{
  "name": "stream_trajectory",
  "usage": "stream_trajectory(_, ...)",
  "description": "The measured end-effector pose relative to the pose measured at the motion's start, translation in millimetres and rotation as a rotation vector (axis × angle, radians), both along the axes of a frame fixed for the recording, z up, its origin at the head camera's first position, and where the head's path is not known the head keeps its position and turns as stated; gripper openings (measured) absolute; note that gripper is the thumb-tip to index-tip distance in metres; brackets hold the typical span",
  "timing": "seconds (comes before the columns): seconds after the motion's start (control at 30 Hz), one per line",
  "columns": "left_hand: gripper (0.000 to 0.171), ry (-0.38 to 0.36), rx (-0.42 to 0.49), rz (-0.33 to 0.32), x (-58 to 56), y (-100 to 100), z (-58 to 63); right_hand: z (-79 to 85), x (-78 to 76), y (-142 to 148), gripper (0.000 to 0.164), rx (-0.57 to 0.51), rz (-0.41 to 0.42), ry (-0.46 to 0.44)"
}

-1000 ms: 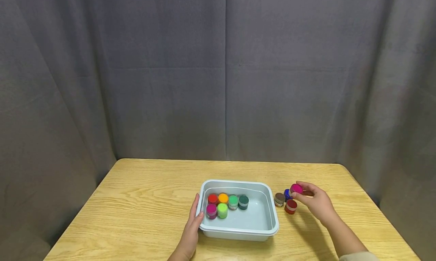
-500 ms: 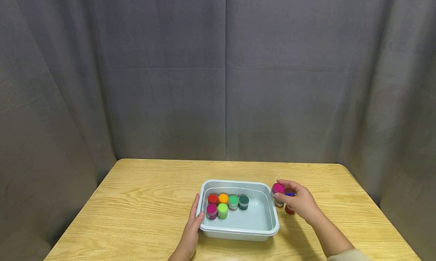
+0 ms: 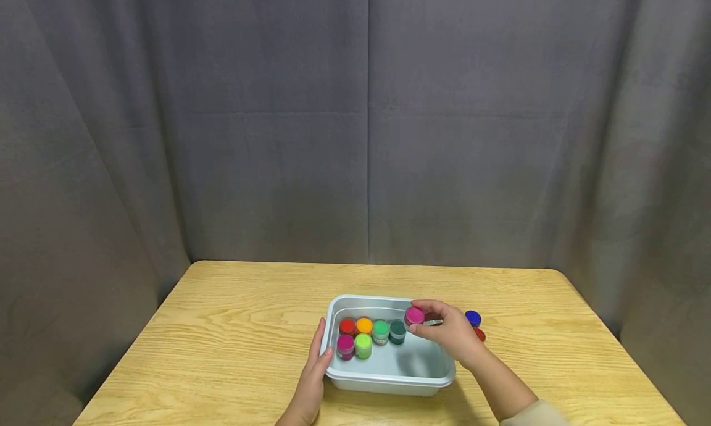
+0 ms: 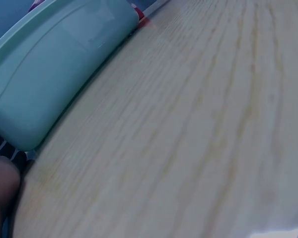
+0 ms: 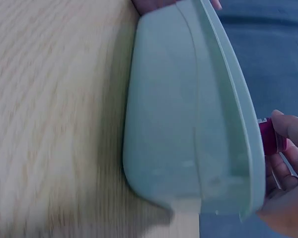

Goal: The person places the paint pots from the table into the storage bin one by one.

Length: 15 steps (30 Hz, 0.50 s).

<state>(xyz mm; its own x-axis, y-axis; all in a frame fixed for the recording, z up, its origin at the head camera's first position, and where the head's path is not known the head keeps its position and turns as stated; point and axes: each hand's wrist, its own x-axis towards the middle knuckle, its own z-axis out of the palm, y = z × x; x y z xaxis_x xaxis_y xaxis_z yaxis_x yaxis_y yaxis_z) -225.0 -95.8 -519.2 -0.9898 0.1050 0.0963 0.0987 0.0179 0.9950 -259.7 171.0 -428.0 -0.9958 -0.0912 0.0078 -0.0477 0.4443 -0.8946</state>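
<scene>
My right hand [image 3: 452, 333] pinches a small paint jar with a magenta lid [image 3: 414, 316] between thumb and fingers, over the right part of a pale blue plastic tub [image 3: 389, 381]. In the right wrist view the magenta jar [image 5: 273, 136] shows just beyond the tub's rim. My left hand [image 3: 310, 376] holds the tub's left side, thumb over the rim and fingers along the outer wall. Inside stand jars with red [image 3: 347, 326], orange [image 3: 364, 325], green [image 3: 381, 329] and dark green [image 3: 397, 329] lids, with purple [image 3: 345, 344] and lime [image 3: 363, 342] ones in front.
On the wooden table [image 3: 239, 327], right of the tub, stand a blue-lidded jar [image 3: 473, 318] and a dark red one [image 3: 480, 334], the latter partly hidden by my right hand. A grey curtain [image 3: 366, 136] hangs behind and beside the table.
My right hand has carried the magenta jar leftward from the jars on the table, across the tub's right rim and over its inside. My left hand has stayed on the tub.
</scene>
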Motion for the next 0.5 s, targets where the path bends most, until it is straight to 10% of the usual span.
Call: stream_trajectory(0.5,0.060,0.003,-0.015,-0.010,-0.9,-0.3,0.4,-23.1,-8.9,-33.7,0.045,0.001,0.160,0.014)
